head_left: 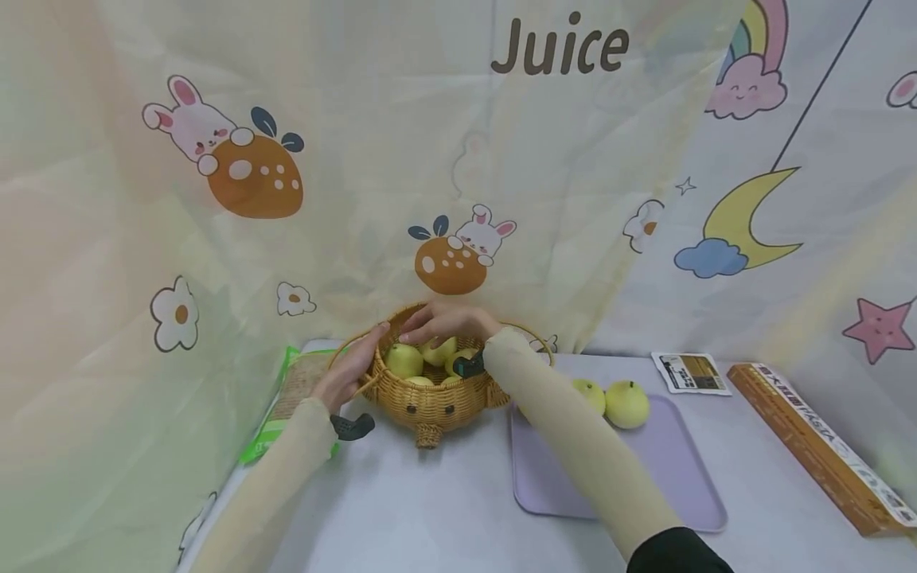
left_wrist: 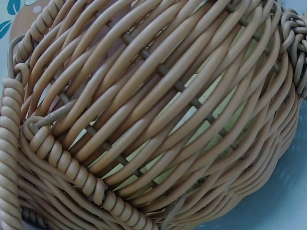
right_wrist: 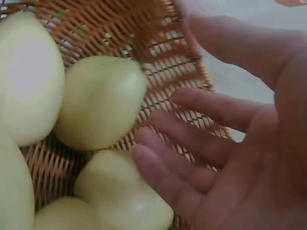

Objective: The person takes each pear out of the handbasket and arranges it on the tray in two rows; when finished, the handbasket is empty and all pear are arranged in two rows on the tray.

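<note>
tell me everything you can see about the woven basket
The basket is golden-brown, apparently wicker, with openwork sides, two dark eyes and a short protruding snout forming an animal face, and a thin loop handle at each side. It stands upright, open-topped, on the pale table, holding several yellow-green fruits. The left hand is against its left side; the right hand is over its opening.

Free room between the beige-sleeved forearms (head_left: 573, 440) reaches the round tan wicker basket (head_left: 430, 400), its bottom partly obstructed by yellow-green pears (head_left: 404, 360).
</note>
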Demonstrator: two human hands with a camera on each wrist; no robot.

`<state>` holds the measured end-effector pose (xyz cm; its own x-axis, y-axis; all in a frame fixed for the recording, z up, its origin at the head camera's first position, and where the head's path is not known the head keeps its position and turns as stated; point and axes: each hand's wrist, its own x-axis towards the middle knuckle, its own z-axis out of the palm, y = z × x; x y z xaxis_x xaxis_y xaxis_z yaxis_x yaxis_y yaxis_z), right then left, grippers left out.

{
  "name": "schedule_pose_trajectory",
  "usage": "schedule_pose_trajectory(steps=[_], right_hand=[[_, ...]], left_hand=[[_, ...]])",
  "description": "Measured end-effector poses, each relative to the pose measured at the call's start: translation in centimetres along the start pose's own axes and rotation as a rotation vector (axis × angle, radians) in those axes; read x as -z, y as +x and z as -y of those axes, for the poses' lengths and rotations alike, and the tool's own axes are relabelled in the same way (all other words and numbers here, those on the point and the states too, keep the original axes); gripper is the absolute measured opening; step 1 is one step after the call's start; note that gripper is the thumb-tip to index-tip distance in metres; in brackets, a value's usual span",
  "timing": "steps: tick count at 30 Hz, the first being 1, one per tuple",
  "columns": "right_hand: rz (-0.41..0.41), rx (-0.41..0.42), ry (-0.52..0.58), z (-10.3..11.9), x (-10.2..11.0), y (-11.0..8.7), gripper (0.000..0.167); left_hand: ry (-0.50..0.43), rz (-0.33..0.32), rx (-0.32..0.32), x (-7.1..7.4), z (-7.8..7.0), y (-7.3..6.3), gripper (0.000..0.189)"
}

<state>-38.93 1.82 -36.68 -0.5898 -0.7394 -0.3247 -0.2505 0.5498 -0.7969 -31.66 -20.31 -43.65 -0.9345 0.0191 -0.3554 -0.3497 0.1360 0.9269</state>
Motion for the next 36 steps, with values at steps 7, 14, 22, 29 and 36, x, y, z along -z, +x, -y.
schedule_pose_trajectory(steps=[7, 14, 22, 29, 36], right_hand=[[0.088, -0.05, -0.118, 0.3, -0.9, 2.3, 0.078], [0.065, -0.063, -0.345, 0.8, -1.5, 3.3, 0.08], [0.065, -0.118, -0.423, 1.0, -1.8, 4.3, 0.065], [0.052, -0.206, -0.456, 1.3, -2.5, 4.8, 0.075], [0.02, -0.236, -0.474, 1.1, -2.7, 5.0, 0.08]], left_hand=[[0.009, 0.025, -0.02, 0.0, 0.0, -0.1, 0.086], [0.005, 0.018, -0.026, -0.2, 0.2, -0.3, 0.087], [0.004, 0.042, -0.044, 0.2, 0.0, -0.2, 0.084], [-0.002, 0.032, -0.027, 0.2, 0.0, -0.3, 0.086], [0.013, 0.028, -0.011, 0.1, 0.2, -0.1, 0.09]])
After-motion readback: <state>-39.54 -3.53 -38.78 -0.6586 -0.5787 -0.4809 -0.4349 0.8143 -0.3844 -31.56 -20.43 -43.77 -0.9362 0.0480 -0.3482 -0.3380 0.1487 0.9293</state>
